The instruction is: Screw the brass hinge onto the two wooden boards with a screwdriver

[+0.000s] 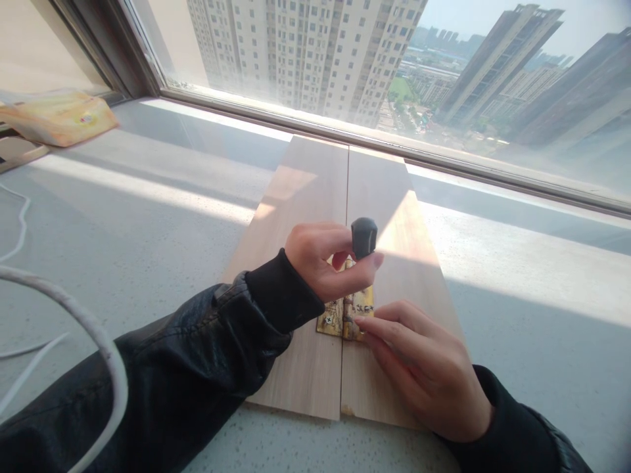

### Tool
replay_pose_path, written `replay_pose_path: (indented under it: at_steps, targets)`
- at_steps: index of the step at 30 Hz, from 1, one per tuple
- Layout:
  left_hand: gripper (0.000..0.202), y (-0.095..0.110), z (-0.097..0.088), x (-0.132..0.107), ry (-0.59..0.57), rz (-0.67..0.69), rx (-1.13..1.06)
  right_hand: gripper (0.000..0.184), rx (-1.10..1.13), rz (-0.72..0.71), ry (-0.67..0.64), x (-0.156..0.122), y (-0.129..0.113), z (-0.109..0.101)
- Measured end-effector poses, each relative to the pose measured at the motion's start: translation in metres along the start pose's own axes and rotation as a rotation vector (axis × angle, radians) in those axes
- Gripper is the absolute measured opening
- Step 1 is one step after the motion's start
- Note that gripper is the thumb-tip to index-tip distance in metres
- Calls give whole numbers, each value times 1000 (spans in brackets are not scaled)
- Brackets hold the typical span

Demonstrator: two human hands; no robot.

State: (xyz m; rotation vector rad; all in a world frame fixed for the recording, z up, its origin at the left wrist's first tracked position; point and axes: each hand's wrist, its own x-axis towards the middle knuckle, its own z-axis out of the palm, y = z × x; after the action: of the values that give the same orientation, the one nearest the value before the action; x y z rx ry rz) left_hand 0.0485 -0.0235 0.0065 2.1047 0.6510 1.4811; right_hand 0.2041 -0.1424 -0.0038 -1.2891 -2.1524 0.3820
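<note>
Two light wooden boards [305, 190] lie side by side on a grey stone sill, joined by a brass hinge [345, 314] across their seam. My left hand [323, 263] is closed round a stubby screwdriver with a dark grey handle [363, 235], held upright over the hinge. My right hand [419, 364] rests on the right board, its fingers pressed together with the fingertips touching the hinge's right leaf. The screwdriver's tip is hidden behind my fingers.
A white cable [93, 335] curves across the sill at the left. A yellow packet [59, 118] lies at the far left corner. A window frame [444, 157] runs along the back, with tall buildings beyond the glass.
</note>
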Motion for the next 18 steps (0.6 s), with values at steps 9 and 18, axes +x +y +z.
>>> replay_pose_path:
  at_steps: [9, 18]
  targets:
    - [28, -1, -7, 6, 134, 11, 180, 31, 43, -10, 60, 1, 3, 0]
    - [36, -7, -7, 9, 316, -207, 280, 7, 13, 56, 92, 2, 6, 1]
